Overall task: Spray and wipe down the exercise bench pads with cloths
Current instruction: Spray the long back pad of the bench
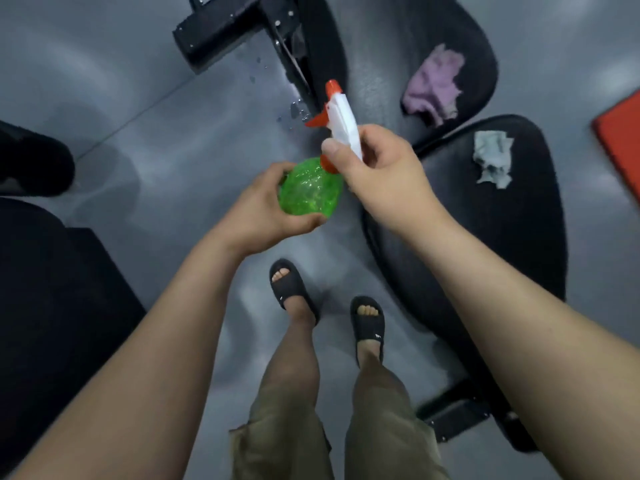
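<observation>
1. So, both hands are on the spray bottle (310,190), which is held in the air over the grey floor (138,140), above the person's feet in black slides (292,289).
2. The left hand (263,206) cups the see-through green body from the left and from underneath. Its fingers (287,168) are curled round it, and the thumb is pressed along the bottom edge.
3. The right hand (381,168) grips the lower end of the white spray head (343,123). Those fingers are wrapped tight, with the thumb laid across the front just above the orange collar.
4. The orange trigger (317,121) sticks out to the left just past the right thumb, and nothing is touching it. The orange nozzle points up and away from the person.
5. Two black bench pads lie off to the right of the right-hand fingers. The far pad (381,57) is beyond them, and the near pad (485,254) is right beside that wrist.
6. A crumpled purple cloth (433,86) lies on the far pad, beyond and right of the fingers. A scrunched grey cloth (493,159) lies on the near pad, straight right of them. Neither hand touches either cloth.
7. Some water drops (298,110) sit on the floor just left of the trigger, next to a black metal frame (221,32).
8. There's a red-orange thing (620,143) at the right edge, well clear of the fingers. I can't tell what it is.
</observation>
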A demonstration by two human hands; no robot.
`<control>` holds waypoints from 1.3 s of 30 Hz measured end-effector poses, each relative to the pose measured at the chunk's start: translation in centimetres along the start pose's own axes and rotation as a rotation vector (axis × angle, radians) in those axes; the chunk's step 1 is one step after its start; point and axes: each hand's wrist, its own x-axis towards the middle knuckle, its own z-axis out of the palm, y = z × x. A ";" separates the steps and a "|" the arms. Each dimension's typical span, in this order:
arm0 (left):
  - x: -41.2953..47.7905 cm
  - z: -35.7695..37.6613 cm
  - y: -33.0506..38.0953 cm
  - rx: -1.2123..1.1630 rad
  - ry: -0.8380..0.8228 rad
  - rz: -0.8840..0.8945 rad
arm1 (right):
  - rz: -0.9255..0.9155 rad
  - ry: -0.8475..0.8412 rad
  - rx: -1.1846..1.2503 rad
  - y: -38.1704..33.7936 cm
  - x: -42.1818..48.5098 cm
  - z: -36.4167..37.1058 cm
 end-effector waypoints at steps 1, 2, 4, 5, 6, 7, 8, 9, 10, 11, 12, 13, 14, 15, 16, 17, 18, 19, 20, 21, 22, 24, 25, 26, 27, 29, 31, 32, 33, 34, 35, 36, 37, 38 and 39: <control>-0.3 0.9 2.7 -0.016 -0.041 0.013 | -0.016 0.007 -0.002 -0.4 -0.9 -2.6; -0.4 1.6 4.0 -0.050 -0.074 0.011 | -0.035 -0.004 -0.029 -0.4 -1.3 -3.9; -0.5 3.8 7.8 -0.067 -0.184 0.041 | -0.061 0.025 -0.065 -0.4 -2.7 -8.1; -0.4 5.1 9.4 -0.057 -0.249 0.057 | -0.051 0.059 -0.072 0.0 -3.5 -10.2; -0.1 6.1 10.5 -0.058 -0.319 0.066 | -0.025 0.090 -0.084 0.3 -4.1 -11.7; 0.1 7.0 11.5 -0.026 -0.373 0.069 | 0.015 0.122 -0.093 0.9 -4.7 -13.0; 0.6 7.8 12.4 0.009 -0.404 0.062 | 0.054 0.155 -0.107 1.7 -5.3 -14.3; 1.1 9.0 13.6 0.082 -0.402 0.061 | 0.095 0.196 -0.112 2.8 -6.1 -15.8; 1.7 9.8 14.4 0.151 -0.362 0.062 | 0.140 0.225 -0.110 3.8 -6.8 -16.9; 2.3 10.9 15.5 0.246 -0.307 0.086 | 0.186 0.260 -0.099 5.1 -7.8 -18.2; 3.1 11.7 16.1 0.321 -0.241 0.110 | 0.229 0.283 -0.092 6.3 -8.5 -19.0; 4.0 12.9 16.7 0.377 -0.193 0.142 | 0.272 0.310 -0.081 7.8 -9.3 -19.7; 4.9 13.9 17.1 0.413 -0.150 0.171 | 0.305 0.335 -0.070 9.0 -9.8 -20.0; 5.8 14.9 17.4 0.440 -0.118 0.200 | 0.346 0.375 -0.045 10.3 -10.3 -20.3; 6.8 16.6 17.5 0.467 -0.098 0.239 | 0.399 0.424 -0.015 11.8 -11.0 -20.5; 7.6 17.4 17.7 0.486 -0.072 0.267 | 0.443 0.447 -0.002 12.6 -11.4 -20.5; 8.4 18.6 17.9 0.499 -0.059 0.296 | 0.493 0.461 0.008 13.7 -12.0 -20.4; 9.1 20.1 18.0 0.516 -0.054 0.336 | 0.537 0.478 0.022 14.9 -12.7 -20.5; 9.9 21.0 18.2 0.534 -0.043 0.375 | 0.560 0.473 0.026 15.7 -13.0 -20.3; 10.5 21.8 18.2 0.572 -0.044 0.397 | 0.572 0.462 0.032 16.3 -13.4 -20.1; 11.3 22.7 18.1 0.634 -0.057 0.408 | 0.584 0.454 0.040 16.8 -13.6 -20.0; 12.6 23.4 18.1 0.784 -0.093 0.389 | 0.595 0.439 0.060 17.2 -13.4 -19.6; 12.9 23.5 18.1 0.827 -0.094 0.389 | 0.592 0.434 0.070 17.3 -13.1 -19.4; 13.2 23.6 18.2 0.837 -0.087 0.401 | 0.589 0.430 0.079 17.2 -12.7 -19.3; 13.2 23.4 18.3 0.825 -0.076 0.414 | 0.579 0.427 0.076 17.1 -12.2 -19.1; 13.0 22.9 18.2 0.788 -0.060 0.450 | 0.554 0.426 0.065 16.7 -10.9 -19.0; 12.7 22.2 17.6 0.772 -0.050 0.456 | 0.558 0.454 0.056 16.1 -9.6 -19.0; 12.4 21.9 17.2 0.759 -0.037 0.447 | 0.566 0.462 0.040 15.9 -9.1 -19.0; 12.1 21.6 17.0 0.731 -0.014 0.435 | 0.578 0.464 0.019 15.7 -8.8 -19.0; 11.7 21.4 16.7 0.682 0.019 0.425 | 0.594 0.465 -0.004 15.8 -8.7 -19.1; 11.1 21.1 16.6 0.608 0.048 0.403 | 0.611 0.469 -0.025 15.9 -8.8 -19.2; 10.5 20.9 16.3 0.509 0.073 0.366 | 0.628 0.473 -0.039 16.0 -9.1 -19.2; 9.9 20.6 15.9 0.400 0.085 0.302 | 0.644 0.479 -0.051 16.2 -9.5 -19.1; 9.1 20.4 15.5 0.294 0.089 0.230 | 0.659 0.491 -0.068 16.4 -10.1 -18.9; 8.3 20.1 14.9 0.198 0.087 0.156 | 0.675 0.513 -0.078 16.5 -10.8 -18.8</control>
